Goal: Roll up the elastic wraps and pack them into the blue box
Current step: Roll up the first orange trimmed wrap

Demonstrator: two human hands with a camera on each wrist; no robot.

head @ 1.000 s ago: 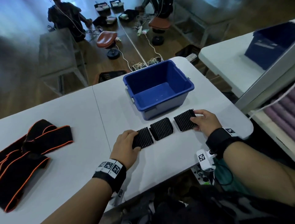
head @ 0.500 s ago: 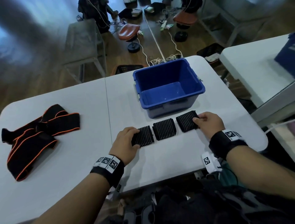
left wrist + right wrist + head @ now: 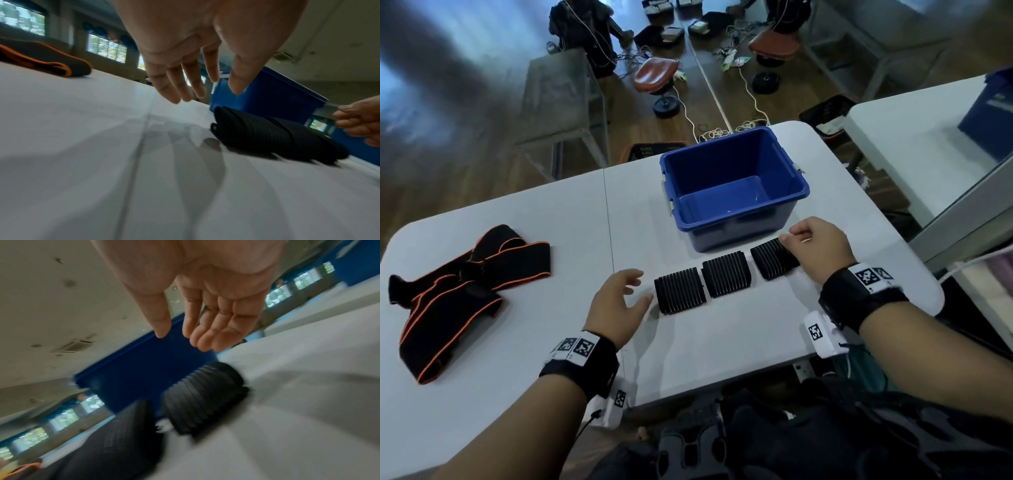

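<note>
White folding table with a seam down its middle carries everything; around it lie a wooden floor, two brown stools, trailing cables and a second white table to the right. Three rolled black wraps sit in a row along the near side of the blue box, none inside it: the left roll, the middle roll and the right roll, close together but apart. The box stands open, its floor bare.

The left hand hangs above the table just left of the left roll, fingers relaxed and spread, holding nothing. The right hand is over the right end of the right roll; its wrist view shows loosely bent fingers raised above the roll with nothing in them. Far to the left lies a heap of unrolled black wraps with orange edging, well apart from the rolls.
</note>
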